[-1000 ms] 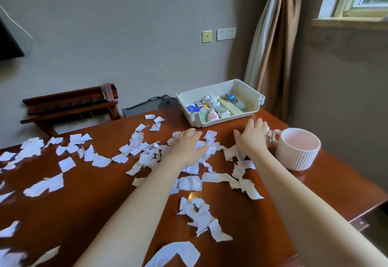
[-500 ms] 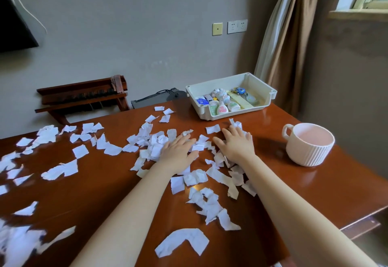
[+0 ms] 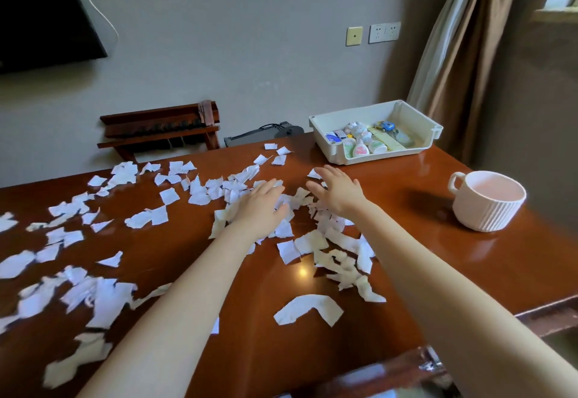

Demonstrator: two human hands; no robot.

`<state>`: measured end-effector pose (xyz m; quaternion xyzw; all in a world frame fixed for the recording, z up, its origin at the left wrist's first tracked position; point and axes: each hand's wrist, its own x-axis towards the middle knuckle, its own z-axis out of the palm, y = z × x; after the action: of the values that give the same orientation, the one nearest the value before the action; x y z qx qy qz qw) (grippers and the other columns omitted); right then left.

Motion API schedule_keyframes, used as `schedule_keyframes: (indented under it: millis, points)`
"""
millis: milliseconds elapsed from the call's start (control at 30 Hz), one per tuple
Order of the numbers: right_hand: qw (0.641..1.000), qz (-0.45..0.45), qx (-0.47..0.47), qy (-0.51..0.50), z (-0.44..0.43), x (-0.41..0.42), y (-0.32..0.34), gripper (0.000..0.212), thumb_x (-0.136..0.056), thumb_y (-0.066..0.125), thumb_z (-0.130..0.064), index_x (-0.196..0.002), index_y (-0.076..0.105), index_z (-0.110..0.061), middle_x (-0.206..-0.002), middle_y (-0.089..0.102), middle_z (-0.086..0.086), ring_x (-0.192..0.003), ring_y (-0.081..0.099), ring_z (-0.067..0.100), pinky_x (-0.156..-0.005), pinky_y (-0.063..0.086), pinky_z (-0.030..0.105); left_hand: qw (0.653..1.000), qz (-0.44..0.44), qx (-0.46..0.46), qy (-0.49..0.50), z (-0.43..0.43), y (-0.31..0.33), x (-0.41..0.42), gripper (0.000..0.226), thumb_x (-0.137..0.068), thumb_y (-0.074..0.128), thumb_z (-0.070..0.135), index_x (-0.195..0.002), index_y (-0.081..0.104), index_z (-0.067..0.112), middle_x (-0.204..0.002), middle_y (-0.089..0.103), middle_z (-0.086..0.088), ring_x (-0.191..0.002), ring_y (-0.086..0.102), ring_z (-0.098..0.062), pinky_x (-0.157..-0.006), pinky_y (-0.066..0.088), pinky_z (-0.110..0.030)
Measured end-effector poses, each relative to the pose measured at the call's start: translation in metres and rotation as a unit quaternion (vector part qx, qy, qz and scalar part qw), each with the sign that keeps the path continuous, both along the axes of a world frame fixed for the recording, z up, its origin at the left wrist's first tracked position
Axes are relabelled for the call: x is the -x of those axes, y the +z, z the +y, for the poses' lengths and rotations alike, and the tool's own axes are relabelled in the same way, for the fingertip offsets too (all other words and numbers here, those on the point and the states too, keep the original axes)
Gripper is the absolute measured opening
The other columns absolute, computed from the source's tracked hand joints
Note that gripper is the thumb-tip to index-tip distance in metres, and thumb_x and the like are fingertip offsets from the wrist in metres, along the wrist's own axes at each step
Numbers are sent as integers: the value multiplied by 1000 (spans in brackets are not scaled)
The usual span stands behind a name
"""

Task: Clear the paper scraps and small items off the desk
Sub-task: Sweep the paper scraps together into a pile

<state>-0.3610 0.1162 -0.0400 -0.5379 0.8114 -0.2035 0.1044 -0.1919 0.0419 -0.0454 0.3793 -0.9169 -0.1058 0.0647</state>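
Torn white paper scraps point(image 3: 147, 217) lie scattered over the brown wooden desk point(image 3: 422, 260), thickest in the middle and on the left. My left hand point(image 3: 261, 206) lies flat, palm down, on a heap of scraps near the desk's centre. My right hand point(image 3: 336, 189) is just to its right, fingers spread, resting over more scraps. Neither hand grips anything. A white plastic tray point(image 3: 419, 150) at the back right holds several small items point(image 3: 364, 144).
A white ribbed mug point(image 3: 488, 202) stands at the right, apart from my right hand. A larger curved scrap point(image 3: 308, 308) lies near the front edge. Behind the desk are a wooden rack point(image 3: 162, 130), a wall with sockets, and a curtain point(image 3: 463, 38).
Both hands slid left across the desk, away from the mug, dragging scraps along into a denser heap. The view has panned left too.
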Motion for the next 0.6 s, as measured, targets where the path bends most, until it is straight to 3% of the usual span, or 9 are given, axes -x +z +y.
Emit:
schedule_keyframes:
  millis: [300,600]
  points:
    - [997,49,-7,-60,89,-14,4,55,-95,33,-54,-143,34,-26,-155,25,1,-142,23,21,-113,13,55,997,51,-5,-62,80,1,-26,51,-98,34,40,-146,26,22,-158,12,1,-146,6,-18,-118,14,-44]
    - [992,56,-62,-92,146,-42,-27,71,-89,25,-69,-150,12,-34,-160,2,1,-146,-2,30,-115,3,55,996,-19,-18,-83,126,-32,-50,60,-95,29,52,-148,16,28,-159,0,6,-146,-9,-13,-118,1,-49]
